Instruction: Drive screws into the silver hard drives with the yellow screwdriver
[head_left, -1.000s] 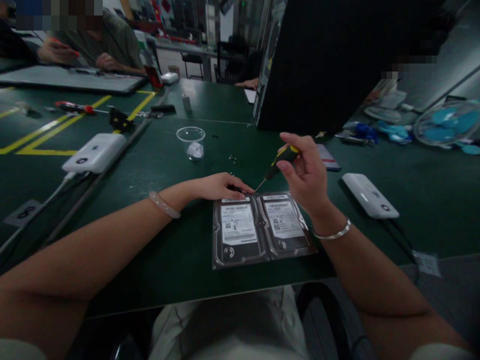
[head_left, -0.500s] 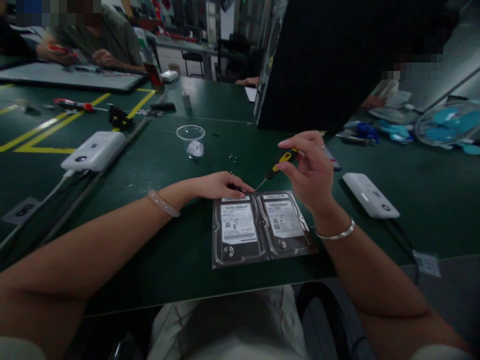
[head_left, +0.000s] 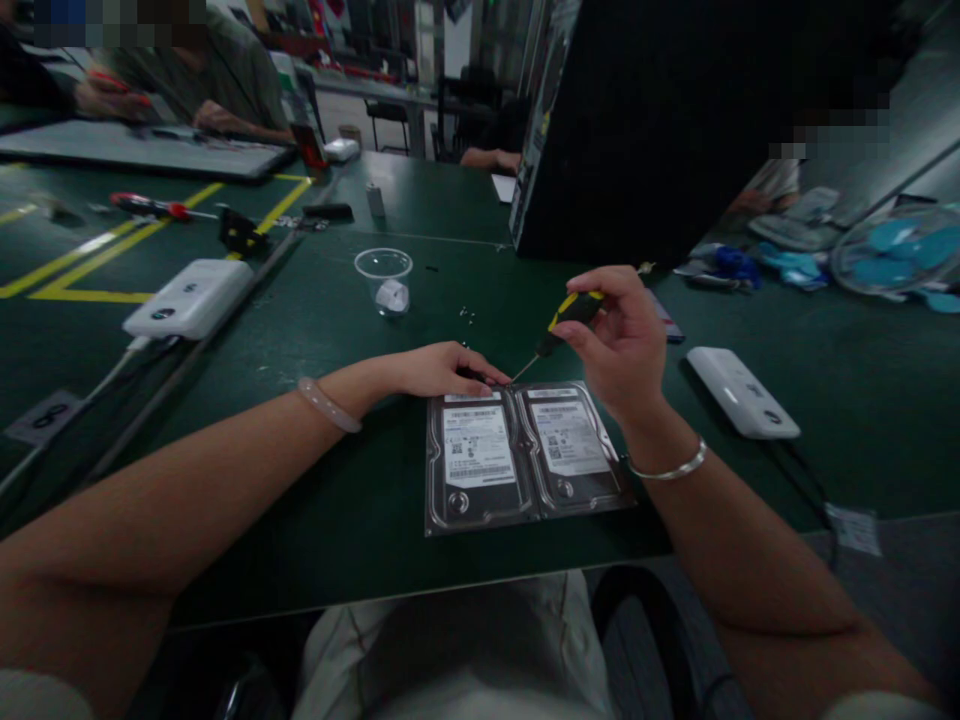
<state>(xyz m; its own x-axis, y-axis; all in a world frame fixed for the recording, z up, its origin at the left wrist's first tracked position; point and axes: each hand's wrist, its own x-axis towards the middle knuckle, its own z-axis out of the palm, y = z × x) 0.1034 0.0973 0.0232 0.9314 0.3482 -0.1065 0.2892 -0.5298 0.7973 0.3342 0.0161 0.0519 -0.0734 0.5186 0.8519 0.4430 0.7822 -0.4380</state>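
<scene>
Two hard drives lie side by side on the green table, labels up: a left hard drive [head_left: 478, 450] and a right hard drive [head_left: 571, 445]. My left hand [head_left: 450, 372] grips the far edge of the left one, thumb on its label and index finger reaching toward the seam. In my right hand [head_left: 619, 335] is a black and yellow screwdriver [head_left: 574, 318], held by its handle between thumb and fingers. It slants down to the left, its tip at the far edge where the drives meet. Several small screws [head_left: 466, 315] lie just beyond.
A clear plastic cup [head_left: 383, 275] with something white inside stands beyond my left hand. White power banks flank me, a left one [head_left: 187, 298] and a right one [head_left: 741, 392]. A large black case [head_left: 637, 140] rises behind. Another person [head_left: 217, 80] sits far left.
The screwdriver's handle has turned in my right fingers, and the fingers have shifted slightly. Its tip stays at the same spot. My left hand and the drives look unmoved.
</scene>
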